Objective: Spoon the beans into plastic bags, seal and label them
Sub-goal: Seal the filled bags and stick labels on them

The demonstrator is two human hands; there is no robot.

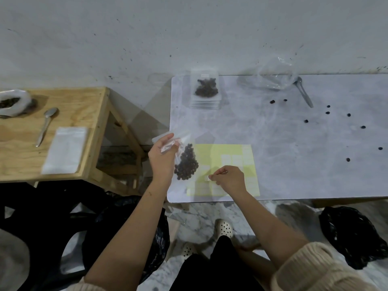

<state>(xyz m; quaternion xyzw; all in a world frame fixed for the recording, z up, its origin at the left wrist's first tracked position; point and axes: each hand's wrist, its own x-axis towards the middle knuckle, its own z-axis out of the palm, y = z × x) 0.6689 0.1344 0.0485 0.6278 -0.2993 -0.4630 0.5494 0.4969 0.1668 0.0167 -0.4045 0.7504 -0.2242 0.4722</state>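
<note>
My left hand [162,153] grips the top of a clear plastic bag of dark beans [186,162], which hangs at the table's front left corner. Just to its right, my right hand [228,178] pinches a small white label [206,177] over a yellow label sheet [226,169] lying on the pale table [294,143]. At the far left of the table a filled, labelled bag [206,88] lies on a stack of bags. A clear empty bag [276,74] and a metal spoon [303,91] sit at the back of the table.
Several loose beans [327,112] are scattered on the table's right half. A wooden side table [90,114] on the left holds a white bag of beans [12,102], a spoon [46,124] and a pile of empty bags [66,150]. Black bags [352,236] lie on the floor.
</note>
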